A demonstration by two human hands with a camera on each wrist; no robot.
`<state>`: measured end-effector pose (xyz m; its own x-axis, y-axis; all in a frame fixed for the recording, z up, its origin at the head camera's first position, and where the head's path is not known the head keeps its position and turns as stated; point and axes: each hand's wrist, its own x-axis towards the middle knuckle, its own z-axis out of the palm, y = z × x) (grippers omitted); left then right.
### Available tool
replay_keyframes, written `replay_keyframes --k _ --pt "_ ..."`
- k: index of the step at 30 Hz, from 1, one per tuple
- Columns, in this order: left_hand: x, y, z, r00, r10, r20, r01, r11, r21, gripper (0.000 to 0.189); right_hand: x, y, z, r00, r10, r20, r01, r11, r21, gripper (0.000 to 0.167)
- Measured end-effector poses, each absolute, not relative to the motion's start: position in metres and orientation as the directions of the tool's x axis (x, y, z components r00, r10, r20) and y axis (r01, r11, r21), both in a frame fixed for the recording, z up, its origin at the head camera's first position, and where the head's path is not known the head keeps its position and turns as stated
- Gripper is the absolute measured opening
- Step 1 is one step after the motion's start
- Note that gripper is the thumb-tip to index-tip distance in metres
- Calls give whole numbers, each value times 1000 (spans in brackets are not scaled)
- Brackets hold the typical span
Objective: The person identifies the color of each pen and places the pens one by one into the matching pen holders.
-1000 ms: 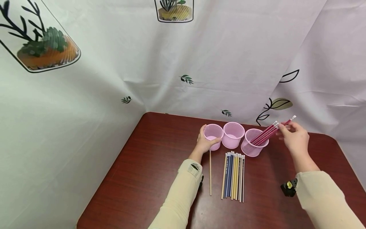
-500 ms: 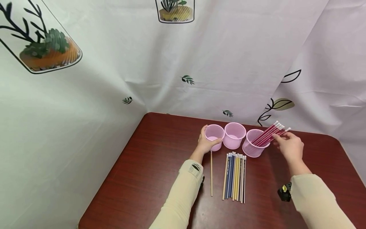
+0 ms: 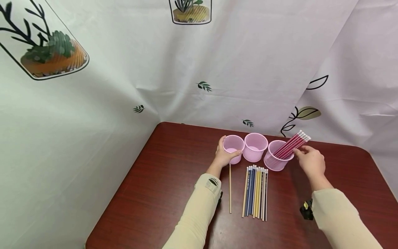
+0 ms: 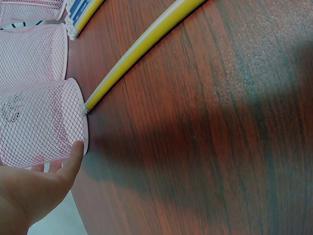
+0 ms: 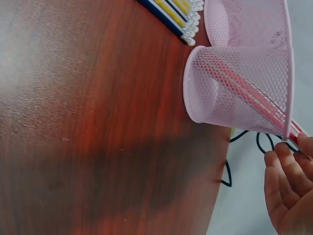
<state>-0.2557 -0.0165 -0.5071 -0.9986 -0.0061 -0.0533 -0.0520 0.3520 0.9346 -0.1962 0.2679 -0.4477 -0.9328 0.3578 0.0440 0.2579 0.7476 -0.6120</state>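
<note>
Holding the left cup (image 3: 234,141) with my left grip (image 3: 222,157): thumb over the front rim, fingers round the far side. Right grip (image 3: 312,164) is at the rim of the right cup (image 3: 275,163), thumb and fingertips by the red pencils (image 3: 291,144); whether they are pinched I cannot tell. The red pencils lean to my right, lower ends inside that pink mesh cup, white erasers raised above the rim. Middle cup (image 3: 255,152) stands upright between the other two. On the table (image 3: 161,186), a loose yellow pencil (image 3: 230,188) has its eraser end at the base of the left cup, touching or just beside it. To its right, a row of pencils (image 3: 255,193), some blue, some yellow, lies with erasers toward the cups
</note>
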Motion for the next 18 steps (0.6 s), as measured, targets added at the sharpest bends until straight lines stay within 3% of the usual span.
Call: replay_keyframes --k 13,18 --pt "-254 -15 -506 -999 -3 -50 -48 349 936 94 -182 276 -459 -885 463 -49 365 625 -690 50" --pt "-255 -16 -507 -999 -4 -43 -42 348 936 94 -171 272 -469 -906 422 -45 335 647 -685 45"
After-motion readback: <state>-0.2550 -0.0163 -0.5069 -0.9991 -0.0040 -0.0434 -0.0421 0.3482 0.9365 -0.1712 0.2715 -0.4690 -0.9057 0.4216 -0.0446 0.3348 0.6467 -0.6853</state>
